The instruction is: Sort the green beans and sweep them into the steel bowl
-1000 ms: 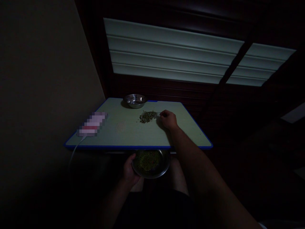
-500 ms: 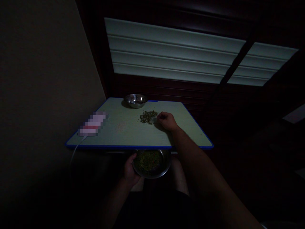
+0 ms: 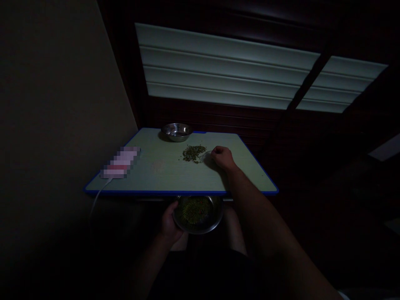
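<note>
My left hand (image 3: 171, 225) grips the rim of a metal bowl (image 3: 215, 225) below the table's front edge. Inside it are many small green beans (image 3: 195, 210) with a few reddish specks. Over the table my right hand (image 3: 222, 157) is closed, its fingers pinched on a pale, spoon-like thing (image 3: 206, 156). That thing's tip lies at the right edge of a loose pile of green beans (image 3: 193, 153). Dim light and the fingers hide its handle.
A second metal bowl (image 3: 177, 132) stands at the back of the blue-edged table (image 3: 175, 181). Small pale grains (image 3: 158, 166) lie left of the pile. On the left is a blurred-out phone-like object (image 3: 120, 163) with a white cable (image 3: 97, 196). A wall rises at the left.
My right hand has shifted slightly right, drawing the spoon-like thing back from the pile, so more of it shows. My left hand keeps the bowl in about the same place.
</note>
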Motion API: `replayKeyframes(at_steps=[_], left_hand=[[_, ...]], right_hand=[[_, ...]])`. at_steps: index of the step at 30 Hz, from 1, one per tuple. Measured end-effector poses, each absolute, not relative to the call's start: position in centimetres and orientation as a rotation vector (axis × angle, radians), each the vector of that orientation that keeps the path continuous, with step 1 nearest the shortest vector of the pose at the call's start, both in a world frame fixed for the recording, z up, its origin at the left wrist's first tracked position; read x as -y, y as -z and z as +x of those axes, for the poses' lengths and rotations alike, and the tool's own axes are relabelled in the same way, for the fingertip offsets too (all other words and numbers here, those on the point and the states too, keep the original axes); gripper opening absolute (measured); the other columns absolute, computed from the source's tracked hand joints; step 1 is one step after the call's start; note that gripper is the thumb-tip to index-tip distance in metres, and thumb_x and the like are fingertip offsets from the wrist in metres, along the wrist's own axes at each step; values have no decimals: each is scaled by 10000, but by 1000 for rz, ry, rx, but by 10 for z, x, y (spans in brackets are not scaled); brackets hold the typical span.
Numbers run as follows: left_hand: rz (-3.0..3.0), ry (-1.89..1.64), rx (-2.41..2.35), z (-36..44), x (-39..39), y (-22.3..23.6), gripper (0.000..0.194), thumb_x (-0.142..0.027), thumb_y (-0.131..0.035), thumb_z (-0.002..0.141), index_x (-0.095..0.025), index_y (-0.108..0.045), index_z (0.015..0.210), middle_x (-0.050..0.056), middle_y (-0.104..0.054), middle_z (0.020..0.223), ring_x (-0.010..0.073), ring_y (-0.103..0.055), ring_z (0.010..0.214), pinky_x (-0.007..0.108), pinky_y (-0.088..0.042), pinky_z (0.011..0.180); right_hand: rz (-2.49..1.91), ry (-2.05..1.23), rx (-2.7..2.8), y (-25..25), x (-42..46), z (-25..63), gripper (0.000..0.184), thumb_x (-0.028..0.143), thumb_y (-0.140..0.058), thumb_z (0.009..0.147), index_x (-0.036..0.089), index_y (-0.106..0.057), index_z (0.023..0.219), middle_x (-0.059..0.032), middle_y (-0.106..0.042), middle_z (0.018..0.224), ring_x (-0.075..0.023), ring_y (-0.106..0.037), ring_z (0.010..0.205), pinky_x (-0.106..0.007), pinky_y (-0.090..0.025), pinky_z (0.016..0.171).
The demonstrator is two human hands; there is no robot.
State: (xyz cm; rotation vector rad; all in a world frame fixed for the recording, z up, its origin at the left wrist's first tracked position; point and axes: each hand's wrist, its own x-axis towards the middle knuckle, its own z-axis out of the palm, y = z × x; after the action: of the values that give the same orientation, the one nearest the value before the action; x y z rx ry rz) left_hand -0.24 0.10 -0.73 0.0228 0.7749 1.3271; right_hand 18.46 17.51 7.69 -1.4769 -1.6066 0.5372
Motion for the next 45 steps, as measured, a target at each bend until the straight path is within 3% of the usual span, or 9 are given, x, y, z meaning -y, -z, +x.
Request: replayKeyframes(at_steps=[13, 19, 37, 45], left_hand=[[28, -1317, -780, -3, -1, 6, 241, -224, -501, 811, -127, -721, 797, 78, -758, 747, 258, -713, 818, 424, -517, 888], [26, -1316, -780, -3, -1, 6, 234, -238, -524, 802, -115, -724, 817, 92, -757, 759, 275, -708, 861, 441, -506, 910], [28, -1339, -763, -3, -2, 10, 222, -223, -528, 802, -127, -728, 803, 82, -760, 758, 231, -707, 731, 387, -540, 822], [22, -1333, -770, -3, -1, 9, 218, -233, -531, 795, -137, -727, 807, 72, -762, 756, 247, -713, 770, 417, -529, 868]], right_hand=[[-1444, -714, 1584, -84, -170, 186, 85, 229, -489, 542, 177, -555, 551, 31, -524, 499, -110, -457, 506, -225, -342, 508], [-1543, -575, 1593, -84, -170, 189, 103, 232, -500, 568, 176, -586, 575, 23, -540, 518, -122, -480, 548, -237, -347, 537], [-1491, -628, 1554, -79, -175, 189, 91, 245, -504, 561, 184, -573, 567, 25, -544, 522, -121, -478, 535, -235, -350, 523], [-1406, -637, 1577, -82, -171, 186, 111, 269, -508, 571, 175, -566, 581, 22, -553, 546, -112, -466, 547, -234, -352, 535]])
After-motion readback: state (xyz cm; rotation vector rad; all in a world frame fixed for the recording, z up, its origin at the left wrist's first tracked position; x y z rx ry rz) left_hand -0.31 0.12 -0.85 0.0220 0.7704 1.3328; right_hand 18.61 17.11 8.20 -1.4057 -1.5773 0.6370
